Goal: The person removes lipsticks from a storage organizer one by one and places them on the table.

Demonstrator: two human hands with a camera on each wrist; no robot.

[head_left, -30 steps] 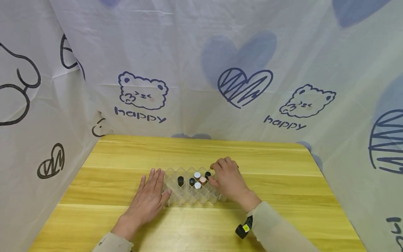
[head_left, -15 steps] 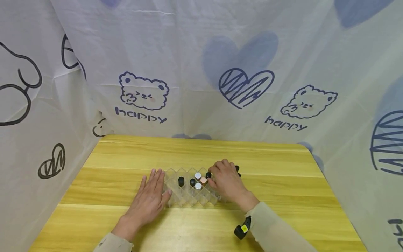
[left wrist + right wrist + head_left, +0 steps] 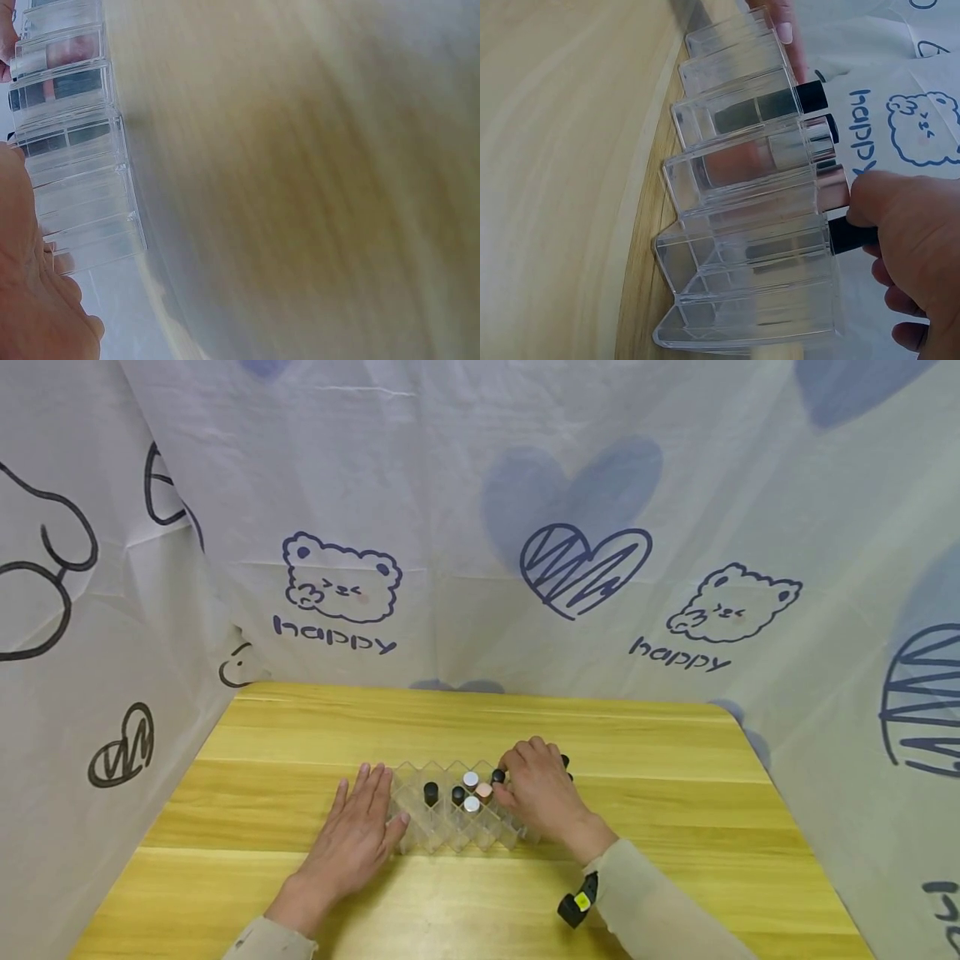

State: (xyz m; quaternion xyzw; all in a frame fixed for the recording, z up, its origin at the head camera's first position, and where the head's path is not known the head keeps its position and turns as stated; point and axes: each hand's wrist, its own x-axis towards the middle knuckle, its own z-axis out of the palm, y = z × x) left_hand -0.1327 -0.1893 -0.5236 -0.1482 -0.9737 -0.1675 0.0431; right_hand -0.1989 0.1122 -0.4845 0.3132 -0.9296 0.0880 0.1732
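Observation:
A clear lipstick organizer with diamond-shaped compartments stands on the table, holding several upright lip gloss tubes. My right hand pinches the black cap of one tube between thumb and fingers; its body is inside a compartment in the right wrist view. Beside it stand a pink-capped tube and two silver-capped tubes, the front one nearer me. Farther left are two more black caps, the leftmost standing apart. My left hand rests with straight fingers along the organizer's left end, thumb at its front corner.
More black caps show just beyond my right hand, partly hidden by it. The wooden table reaches back to a printed cloth curtain, which also hangs at both sides. A black wrist device hangs below my right sleeve.
Over the last second my right hand shifted slightly and more of the black caps to its right came into view. The pinched cap moved slightly right. My left hand stayed in place.

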